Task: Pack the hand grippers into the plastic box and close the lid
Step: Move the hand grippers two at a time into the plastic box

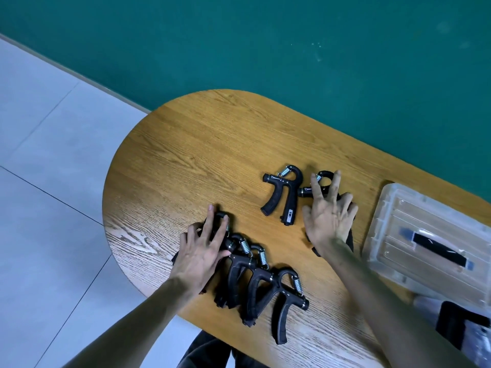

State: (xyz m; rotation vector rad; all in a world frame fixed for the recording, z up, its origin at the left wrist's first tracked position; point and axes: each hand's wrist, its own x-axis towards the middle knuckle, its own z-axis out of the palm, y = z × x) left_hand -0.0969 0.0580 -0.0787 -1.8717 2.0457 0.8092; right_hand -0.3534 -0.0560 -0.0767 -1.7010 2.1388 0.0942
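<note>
Nearest to me, at the rounded end of the wooden table [186, 144], with its coarse oak-like grain and worn pale patches at the near left edge, lies a cluster of black hand grippers [255, 282]. They overlap one another, their curved, matte handles pointing toward me and their coiled steel springs catching the light at the far ends. The nearest of them [288, 304] sits at the right of the cluster, its handle ending close to the table edge.

My left hand [202, 251] rests on the left side of that cluster, palm down, fingers [210, 221] straight and spread over the far-left gripper, curling around nothing.

To the right, well apart, my right hand [328, 216] lies over another gripper [322, 181], fingers splayed wide and straight, the longest tips touching its black loop and spring. Most of this gripper is hidden under my palm, and something dark shows below my wrist that I cannot make out.

Just left of that hand, a lone gripper [283, 192] lies flat and free, its two ribbed handles angled toward me, its spring and a row of pale scale marks on the far side.

At the right edge sits the clear plastic box [385, 221], ridged, lid on, with a black handle [438, 249] across the top.

Beyond the table rises a smooth teal wall [265, 43]; pale floor tiles [39, 155] spread left.
</note>
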